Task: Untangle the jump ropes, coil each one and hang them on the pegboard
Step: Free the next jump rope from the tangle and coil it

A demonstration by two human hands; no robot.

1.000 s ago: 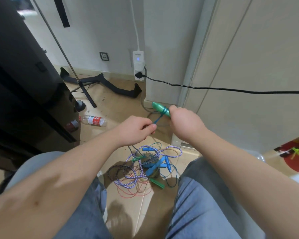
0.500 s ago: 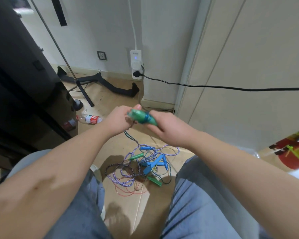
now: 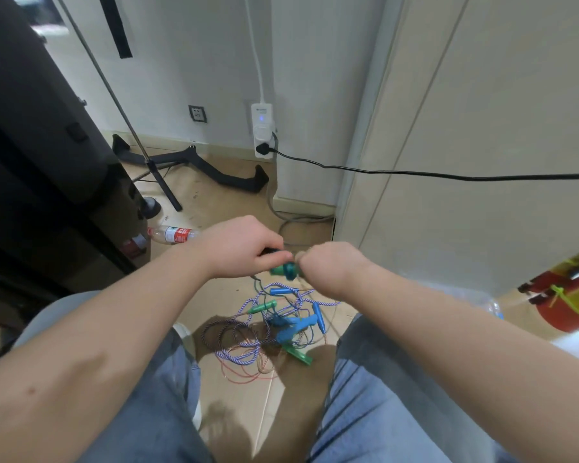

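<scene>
A green jump-rope handle (image 3: 282,271) is held between my two hands above the floor; it is blurred. My left hand (image 3: 239,248) grips its left end, fingers curled. My right hand (image 3: 331,267) curls against its right end. A thin dark cord (image 3: 256,281) drops from the handle to the tangled pile (image 3: 274,329) on the floor between my knees. That pile holds a blue-and-white braided rope (image 3: 238,355), blue handles (image 3: 296,325), two green handles (image 3: 264,307) and a thin red rope (image 3: 248,375). No pegboard is in view.
A plastic water bottle (image 3: 174,234) lies on the floor to the left, beside a black cabinet (image 3: 41,168). A black stand (image 3: 194,162) sits near the wall. A black cable (image 3: 415,173) runs from the power strip (image 3: 263,128) across the white door. A red object (image 3: 569,305) sits at right.
Both hands have come down and together. The green handle, held up by my right hand alone a second ago, now sits between both hands, and my left hand has moved from the cord to it.
</scene>
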